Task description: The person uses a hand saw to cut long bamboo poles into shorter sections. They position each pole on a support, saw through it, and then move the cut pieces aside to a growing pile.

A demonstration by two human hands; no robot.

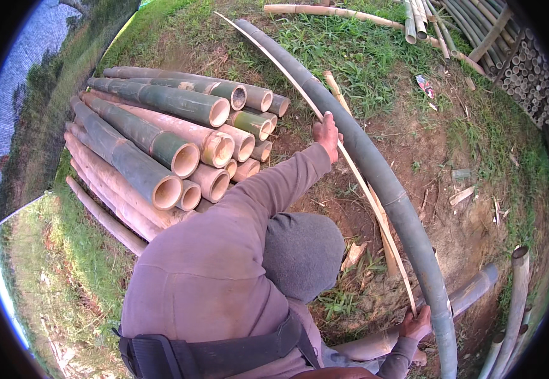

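A long, thin bamboo strip (370,201) runs beside a thick grey-green bamboo pole (385,170), from the far top toward my lower right. My left hand (328,136) is wrapped round the strip partway along, arm stretched forward. At the strip's near end, my right hand (416,324) grips it close against the pole's left side. The pole rests across another bamboo pole (476,289) lying crosswise beneath. Under the strip, a pale split bamboo piece (385,237) lies on the ground. My bent knee (304,256) is left of the strip.
A big stack of cut bamboo poles (167,129) lies to the left. More bamboo poles (519,284) stand at the lower right. Another bamboo pile (524,76) fills the far right corner. A pole (334,12) lies across the far grass. Bamboo scraps (462,196) litter the dirt.
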